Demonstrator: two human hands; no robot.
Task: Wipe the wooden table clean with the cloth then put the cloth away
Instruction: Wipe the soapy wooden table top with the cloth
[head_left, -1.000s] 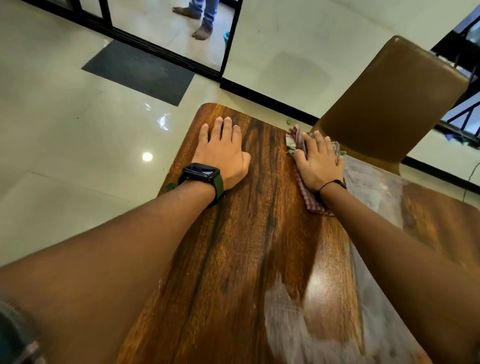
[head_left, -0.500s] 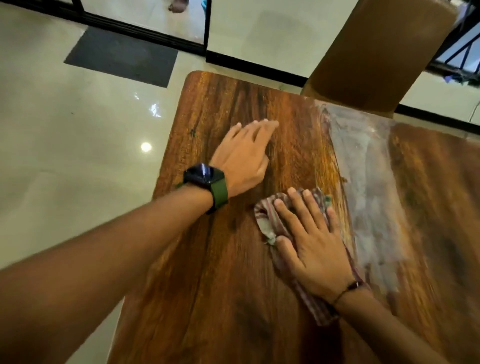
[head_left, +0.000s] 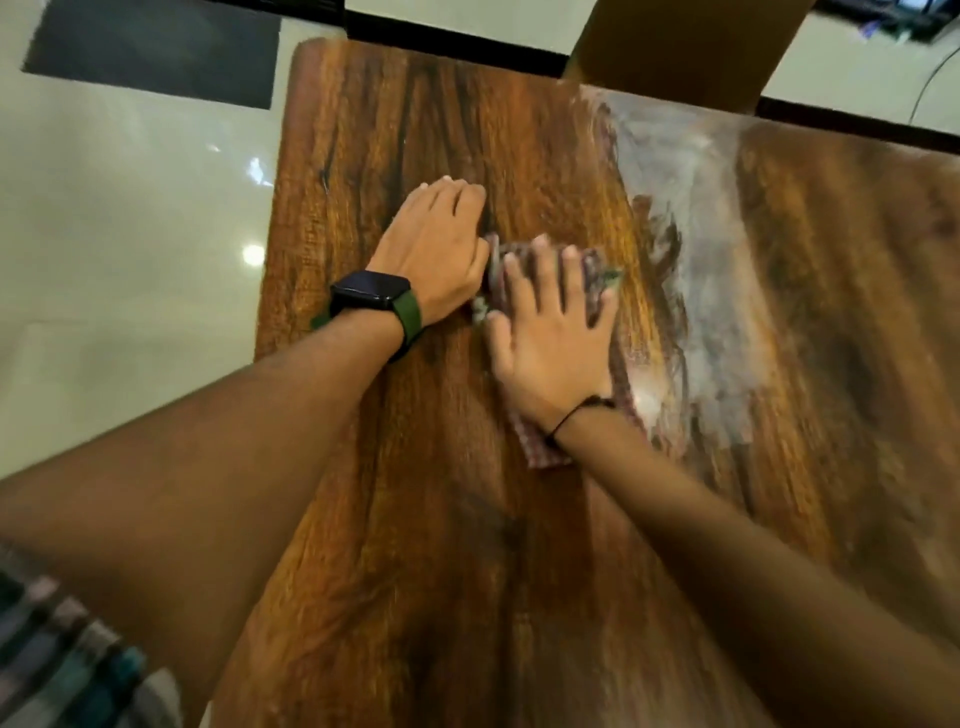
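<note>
One cloth (head_left: 592, 275) lies flat on the table (head_left: 415, 519), left of its middle, pinned under my right hand (head_left: 550, 338), whose spread, straight fingers give the wipe broad pressure. My left hand (head_left: 436, 249) rests just beside it, probably bracing me; it seems relaxed and holds nothing, though blur hides the fingertips. A pale film (head_left: 701, 260) to the right remains unwiped.
</note>
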